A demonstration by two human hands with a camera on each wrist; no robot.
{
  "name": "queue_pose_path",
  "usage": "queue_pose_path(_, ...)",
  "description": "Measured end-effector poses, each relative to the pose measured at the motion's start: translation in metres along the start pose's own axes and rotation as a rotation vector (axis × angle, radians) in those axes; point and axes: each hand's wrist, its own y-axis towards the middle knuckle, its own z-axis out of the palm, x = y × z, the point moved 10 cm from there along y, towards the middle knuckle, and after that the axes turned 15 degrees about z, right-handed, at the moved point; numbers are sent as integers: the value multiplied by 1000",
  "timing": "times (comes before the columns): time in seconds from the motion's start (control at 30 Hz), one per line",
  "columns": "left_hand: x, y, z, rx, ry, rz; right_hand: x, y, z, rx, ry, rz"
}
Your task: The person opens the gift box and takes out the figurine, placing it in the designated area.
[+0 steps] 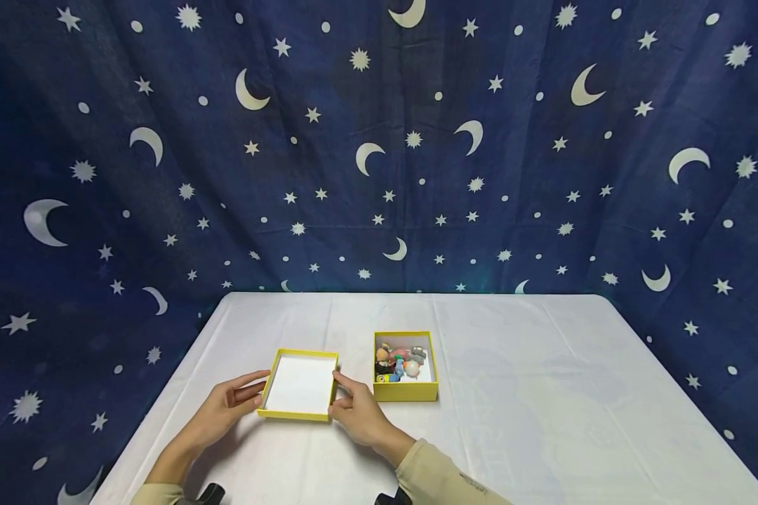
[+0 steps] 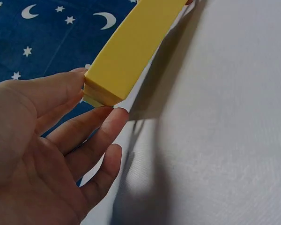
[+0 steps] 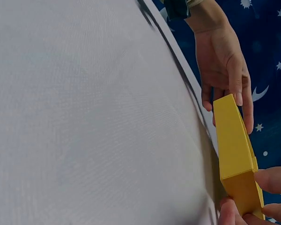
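Note:
A shallow yellow box lid with a white inside faces up, its hollow side toward the head camera. My left hand holds its left edge, thumb on one side and fingertips on another. On the opposite edge, my right hand pinches it near the front corner. Both wrist views show the lid's yellow outer wall tilted above the table, with a shadow beneath. To the right of my right hand stands an open yellow box, holding several small coloured toy figures.
A white cloth covers the table. Behind and around it hangs a dark blue curtain with moons and stars. The box of figures stands close beside my right hand.

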Motion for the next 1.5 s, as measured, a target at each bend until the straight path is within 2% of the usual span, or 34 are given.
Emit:
queue_pose_path(0.2,7,0,-3,-11,11,-31,-2,5,0,-40,-17,7)
queue_pose_path(0.33,11,-1,-4,-13,24,-61,0,6,-1,-72,-70,-3)
queue_pose_path(0.57,17,-1,-3,13,26,-115,0,7,-2,-105,-125,-5)
queue_pose_path(0.7,18,-1,-3,22,29,-113,1,8,-3,-107,-129,-15)
queue_pose_path(0.9,17,-1,0,46,37,-60,-2,9,-4,-111,-151,-17)
queue_pose_path(1.03,17,-2,-2,31,79,-66,-3,10,-3,-106,-126,-17)
queue_pose_path(1.3,20,-3,-5,-9,126,-145,-4,11,-4,-104,-117,-15)
queue_pose_path(1.5,19,-2,-8,-42,180,-199,-2,9,-4,-71,-109,-36)
